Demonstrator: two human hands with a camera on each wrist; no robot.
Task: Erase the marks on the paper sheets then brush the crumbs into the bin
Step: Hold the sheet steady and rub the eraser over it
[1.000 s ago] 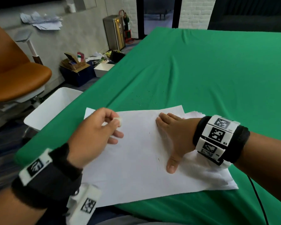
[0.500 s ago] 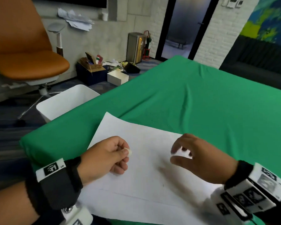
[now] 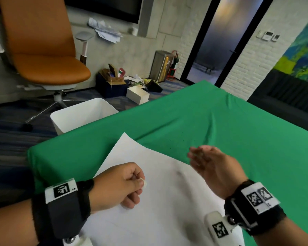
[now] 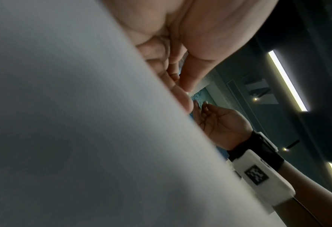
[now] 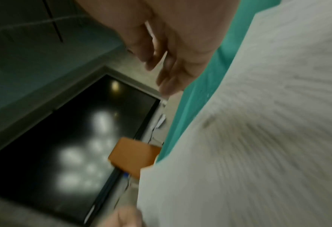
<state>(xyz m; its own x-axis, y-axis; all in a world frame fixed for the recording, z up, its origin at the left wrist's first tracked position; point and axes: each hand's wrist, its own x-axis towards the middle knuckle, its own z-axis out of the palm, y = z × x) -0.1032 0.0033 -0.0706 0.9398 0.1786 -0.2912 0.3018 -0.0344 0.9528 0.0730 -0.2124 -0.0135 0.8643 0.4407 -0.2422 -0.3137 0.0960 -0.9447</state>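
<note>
White paper sheets (image 3: 160, 201) lie on the green table cloth (image 3: 238, 139) near its front edge, with a faint dark smudge (image 3: 179, 173) on the top sheet. My left hand (image 3: 121, 185) rests on the paper (image 4: 83, 138) and pinches a small white eraser (image 3: 144, 183) between thumb and fingers. My right hand (image 3: 210, 164) hovers blurred over the paper's far edge, fingers straight and holding nothing. A few tiny dark crumbs (image 3: 176, 141) dot the cloth beyond the sheets. The white bin (image 3: 82, 114) stands on the floor by the table's left edge.
An orange office chair (image 3: 43, 55) stands behind the bin. Boxes and clutter (image 3: 130, 86) lie on the floor by the wall, beside a metal trash can (image 3: 161, 66). The table's far right side is bare green cloth.
My right hand lifted off the paper, where it lay flat, and swept up toward the sheet's far edge. The left hand kept pinching the eraser. The head view tilted up.
</note>
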